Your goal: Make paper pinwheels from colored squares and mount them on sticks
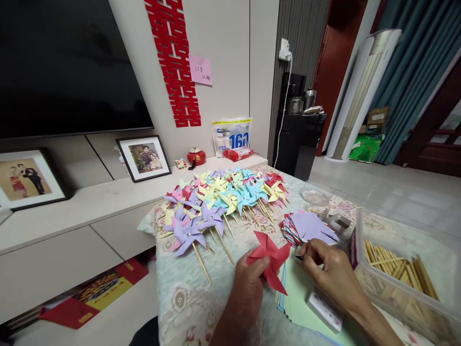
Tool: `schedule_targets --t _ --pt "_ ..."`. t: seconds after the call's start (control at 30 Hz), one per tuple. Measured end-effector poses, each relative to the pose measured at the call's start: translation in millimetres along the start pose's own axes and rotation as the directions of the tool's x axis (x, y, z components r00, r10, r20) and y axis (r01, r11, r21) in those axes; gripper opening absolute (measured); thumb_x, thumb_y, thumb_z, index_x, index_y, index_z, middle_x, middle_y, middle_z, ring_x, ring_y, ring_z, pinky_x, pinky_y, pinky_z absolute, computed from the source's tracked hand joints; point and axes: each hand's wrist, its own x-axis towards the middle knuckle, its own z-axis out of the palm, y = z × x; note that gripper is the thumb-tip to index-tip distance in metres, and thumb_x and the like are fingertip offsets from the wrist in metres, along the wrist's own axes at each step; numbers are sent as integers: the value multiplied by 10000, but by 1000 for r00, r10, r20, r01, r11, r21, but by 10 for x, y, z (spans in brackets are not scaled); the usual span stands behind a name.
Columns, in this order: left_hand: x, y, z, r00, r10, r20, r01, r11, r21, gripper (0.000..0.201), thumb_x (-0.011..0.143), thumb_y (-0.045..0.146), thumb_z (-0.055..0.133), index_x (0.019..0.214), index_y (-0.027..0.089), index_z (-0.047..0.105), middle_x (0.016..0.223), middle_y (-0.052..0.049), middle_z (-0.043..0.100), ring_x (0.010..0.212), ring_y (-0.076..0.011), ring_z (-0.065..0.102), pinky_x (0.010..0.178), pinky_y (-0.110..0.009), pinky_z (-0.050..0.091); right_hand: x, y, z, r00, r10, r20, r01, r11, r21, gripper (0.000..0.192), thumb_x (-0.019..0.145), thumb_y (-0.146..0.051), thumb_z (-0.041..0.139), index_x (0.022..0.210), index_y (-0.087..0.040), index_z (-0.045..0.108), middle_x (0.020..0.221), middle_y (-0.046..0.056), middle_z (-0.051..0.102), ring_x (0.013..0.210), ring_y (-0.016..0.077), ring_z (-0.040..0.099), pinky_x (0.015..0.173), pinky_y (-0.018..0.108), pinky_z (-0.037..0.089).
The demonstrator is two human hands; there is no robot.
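My left hand (248, 283) holds a red paper pinwheel (271, 257) by its centre, just above the cloth-covered table (187, 298). My right hand (324, 266) is right of it with fingertips pinched near the pinwheel's edge; what it pinches is too small to tell. A stack of cut paper squares (308, 227), purple on top, lies just beyond my right hand. Several finished pinwheels on wooden sticks (223, 199) in purple, pink, yellow, blue and red are piled at the table's far side.
A clear plastic box of wooden sticks (399, 269) stands at the right. Flat paper sheets (298, 298) and a small card box (324, 310) lie under my right forearm. A glass dish (316, 198) sits behind the stack. A low cabinet with photo frames (144, 157) runs along the left.
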Motion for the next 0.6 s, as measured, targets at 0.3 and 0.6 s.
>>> schedule_targets --t 0.3,0.6 --pt "15 29 1 999 17 41 -14 998 -65 281 654 276 808 907 162 758 876 -79 771 898 -275 705 855 -363 526 -16 -82 90 977 92 191 -164 900 404 140 755 -231 543 638 -226 466 740 27 684 615 161 616 589 269 464" --pt "75 120 -75 995 12 -99 -20 996 -89 215 583 242 851 751 189 729 734 -18 749 654 -184 664 673 -301 541 43 -103 -20 938 197 285 -345 584 734 267 704 -331 815 799 -179 617 626 -20 660 555 124 621 567 240 476"
